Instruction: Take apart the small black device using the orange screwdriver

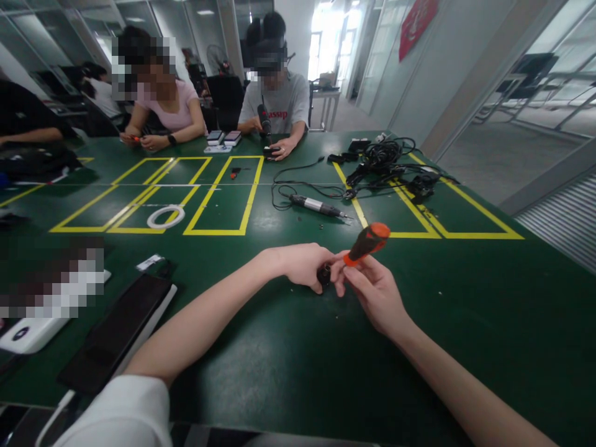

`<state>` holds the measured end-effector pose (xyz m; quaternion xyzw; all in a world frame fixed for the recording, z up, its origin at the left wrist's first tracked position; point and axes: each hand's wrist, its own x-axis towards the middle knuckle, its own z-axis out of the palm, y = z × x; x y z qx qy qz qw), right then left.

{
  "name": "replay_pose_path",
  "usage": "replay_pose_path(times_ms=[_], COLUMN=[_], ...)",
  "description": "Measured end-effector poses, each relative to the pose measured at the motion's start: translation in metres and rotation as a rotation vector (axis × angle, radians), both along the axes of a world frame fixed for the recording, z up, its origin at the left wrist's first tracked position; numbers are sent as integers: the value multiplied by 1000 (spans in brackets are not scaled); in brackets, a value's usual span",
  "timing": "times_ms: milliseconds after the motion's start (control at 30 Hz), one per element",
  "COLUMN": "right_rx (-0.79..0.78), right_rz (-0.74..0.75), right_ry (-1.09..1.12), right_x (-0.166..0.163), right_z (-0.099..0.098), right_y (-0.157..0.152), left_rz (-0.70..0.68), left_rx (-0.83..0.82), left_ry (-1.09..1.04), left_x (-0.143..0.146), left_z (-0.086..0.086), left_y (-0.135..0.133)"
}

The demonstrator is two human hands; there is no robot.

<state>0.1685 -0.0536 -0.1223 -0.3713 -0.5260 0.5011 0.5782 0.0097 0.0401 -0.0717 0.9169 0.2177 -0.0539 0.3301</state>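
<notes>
My right hand (pixel 372 292) is closed on a screwdriver (pixel 367 242) with an orange and black handle. Its handle tilts up and to the right, while the blade end is hidden by my fingers. Close against it, my left hand (pixel 307 267) curls around a small dark round part (pixel 323 275). Most of that part is covered, so I cannot make out its kind. The two hands meet just above the green table (pixel 261 372), and their fingers are almost touching.
Beyond my hands lie an electric screwdriver (pixel 316 206) with its cord and a heap of black cables (pixel 386 158). A white ring of tape (pixel 166 216) rests within yellow markings. At left is a black pouch (pixel 116 329). Two people (pixel 274 99) sit opposite, handling small items.
</notes>
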Motion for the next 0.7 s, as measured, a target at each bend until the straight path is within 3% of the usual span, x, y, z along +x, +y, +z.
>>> replay_pose_path(times_ms=[233, 700], right_rx=[43, 29], right_rz=[-37, -43], right_ry=[-126, -167], right_x=[2, 3], right_z=[3, 7], right_y=[0, -2], left_rz=[-5, -13], left_rx=[-11, -2], left_ry=[-22, -5], left_x=[-1, -1], left_z=[-3, -4], left_y=[1, 2])
